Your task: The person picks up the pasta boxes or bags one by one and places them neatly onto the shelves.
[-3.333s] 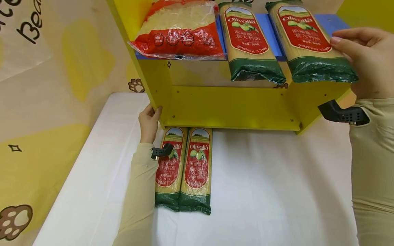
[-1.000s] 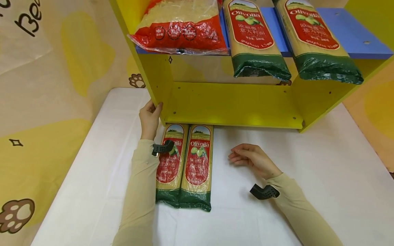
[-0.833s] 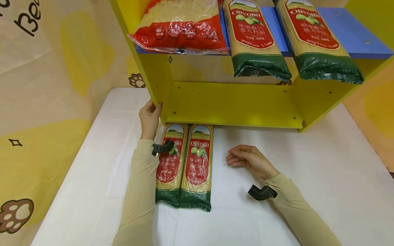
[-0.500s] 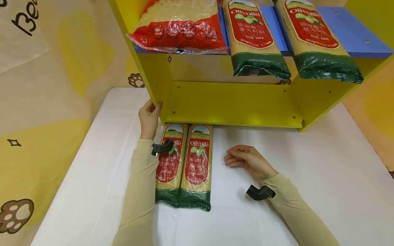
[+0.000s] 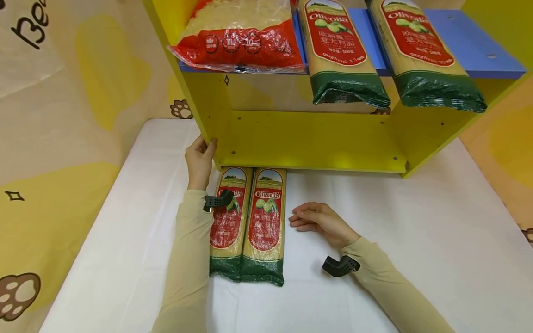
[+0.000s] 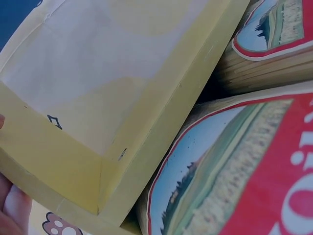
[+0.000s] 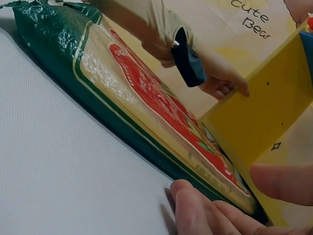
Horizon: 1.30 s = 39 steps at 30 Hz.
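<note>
My left hand [image 5: 199, 163] grips the front edge of the yellow shelf's left side panel [image 5: 204, 106], thumb on the inner face. My right hand [image 5: 320, 221] is beside the spaghetti packs with fingers loosely bent and nothing in it. Two spaghetti packs lie side by side on the white table before the shelf: the right one [image 5: 266, 222] and the left one [image 5: 226, 226], partly covered by my left wrist. In the right wrist view my fingertips [image 7: 182, 186] are right by the long edge of the nearer pack [image 7: 142, 107], thumb held apart.
On the blue upper shelf [image 5: 470, 46] sit a red-and-clear pasta bag [image 5: 245, 39] and two more spaghetti packs, the middle one [image 5: 341, 51] and the right one [image 5: 420, 51], their green ends overhanging the front. The yellow bottom board [image 5: 312, 138] lies below. A patterned backdrop [image 5: 83, 138] stands behind.
My right hand has left the right spaghetti pack on the upper shelf, come down to the table and drifted left toward the packs there. My left hand keeps its grip on the panel.
</note>
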Motion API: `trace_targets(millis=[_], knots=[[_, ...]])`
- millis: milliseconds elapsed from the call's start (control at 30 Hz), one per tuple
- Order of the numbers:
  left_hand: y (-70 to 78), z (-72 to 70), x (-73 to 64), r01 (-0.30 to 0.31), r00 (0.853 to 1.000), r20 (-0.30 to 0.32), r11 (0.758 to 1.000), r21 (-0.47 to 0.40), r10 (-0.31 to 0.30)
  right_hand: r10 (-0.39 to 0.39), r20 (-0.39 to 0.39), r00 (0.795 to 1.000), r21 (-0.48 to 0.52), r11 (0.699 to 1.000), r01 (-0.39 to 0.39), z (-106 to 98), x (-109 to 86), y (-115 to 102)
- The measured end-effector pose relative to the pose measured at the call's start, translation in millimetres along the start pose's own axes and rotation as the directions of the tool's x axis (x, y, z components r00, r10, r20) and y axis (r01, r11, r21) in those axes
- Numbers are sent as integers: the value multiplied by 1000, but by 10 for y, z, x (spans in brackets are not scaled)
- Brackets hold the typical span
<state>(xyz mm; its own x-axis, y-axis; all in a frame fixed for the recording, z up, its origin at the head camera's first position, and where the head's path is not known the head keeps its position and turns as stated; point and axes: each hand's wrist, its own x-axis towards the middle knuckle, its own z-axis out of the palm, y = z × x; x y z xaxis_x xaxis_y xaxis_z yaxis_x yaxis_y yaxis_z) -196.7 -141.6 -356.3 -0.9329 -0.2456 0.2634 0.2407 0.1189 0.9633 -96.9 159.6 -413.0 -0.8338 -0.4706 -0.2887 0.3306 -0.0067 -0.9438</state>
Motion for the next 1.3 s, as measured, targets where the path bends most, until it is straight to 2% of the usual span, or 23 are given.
trace_targets(millis=[233,400,767,1300], knots=[[-23,-9,-4,-1,1000,-11,1000,-10,1,39,0,999,11,999,-39,111,51,3],[-25,-6,-5,-13,1000,-7,1000,-9,13,64,-5,998,29,998,-64,119,72,-13],[-10,7,8,9,1000,-14,1000,-12,-10,39,7,999,33,999,-39,151,100,-73],[-6,23,4,10,1000,-13,1000,-13,-10,80,-11,997,74,994,-79,156,174,-89]])
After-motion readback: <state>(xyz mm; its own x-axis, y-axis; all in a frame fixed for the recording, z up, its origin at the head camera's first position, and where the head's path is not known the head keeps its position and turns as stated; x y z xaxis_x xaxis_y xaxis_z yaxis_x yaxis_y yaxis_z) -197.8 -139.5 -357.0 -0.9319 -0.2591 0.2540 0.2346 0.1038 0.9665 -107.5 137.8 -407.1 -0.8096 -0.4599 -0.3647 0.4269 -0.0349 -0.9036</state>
